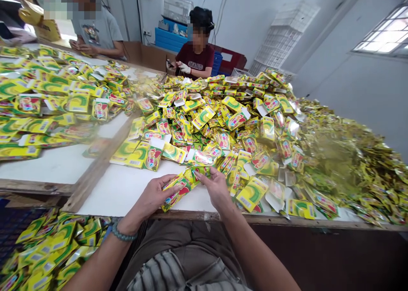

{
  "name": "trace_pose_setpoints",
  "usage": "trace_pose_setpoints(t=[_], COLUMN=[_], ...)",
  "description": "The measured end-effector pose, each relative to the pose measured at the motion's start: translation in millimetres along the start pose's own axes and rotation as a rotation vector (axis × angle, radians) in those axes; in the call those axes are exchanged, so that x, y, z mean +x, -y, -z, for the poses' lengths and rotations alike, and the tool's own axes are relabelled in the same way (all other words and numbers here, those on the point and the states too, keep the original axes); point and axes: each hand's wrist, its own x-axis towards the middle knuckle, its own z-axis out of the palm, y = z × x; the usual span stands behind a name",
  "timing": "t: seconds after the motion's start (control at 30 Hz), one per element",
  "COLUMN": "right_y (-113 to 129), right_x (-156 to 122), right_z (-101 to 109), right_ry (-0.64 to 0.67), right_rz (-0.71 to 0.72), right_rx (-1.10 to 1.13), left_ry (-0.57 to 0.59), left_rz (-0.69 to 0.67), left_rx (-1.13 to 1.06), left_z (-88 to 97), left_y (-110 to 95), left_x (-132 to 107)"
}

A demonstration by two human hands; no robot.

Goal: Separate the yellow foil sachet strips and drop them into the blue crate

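My left hand (161, 193) grips a small yellow and green carton (176, 194) with a red picture on its face, tilted just above the table's front edge. In my right hand (216, 188) is a shiny green and yellow packet (204, 171), pinched between thumb and fingers. The packet's left end meets the carton's upper end; whether it is partly inside I cannot tell. Beyond both hands rises a big heap of similar cartons (204, 117), several with white flaps open. A pile of loose shiny packets (350, 155) spreads to the right.
A wooden divider strip (98, 168) splits the white tabletop (111, 189). More cartons (76, 102) lie left of it. Below the table at left, a container holds many cartons (51, 252). Two people (103, 34) work across the table, one wearing a white glove (185, 68).
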Motion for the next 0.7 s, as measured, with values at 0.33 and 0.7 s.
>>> trace_pose_setpoints(t=[0.33, 0.7], right_y=[8.0, 8.1], right_x=[-2.3, -6.9], right_z=[6.4, -6.1], right_ry=[0.149, 0.033], right_rz=[0.19, 0.358], right_rx=[-0.723, -0.724], left_ry=[-0.019, -0.06], left_rz=[-0.02, 0.077], left_rx=[0.054, -0.247], left_z=[-6.6, -5.5], left_y=[3.1, -2.0], left_x=[-3.1, -5.3])
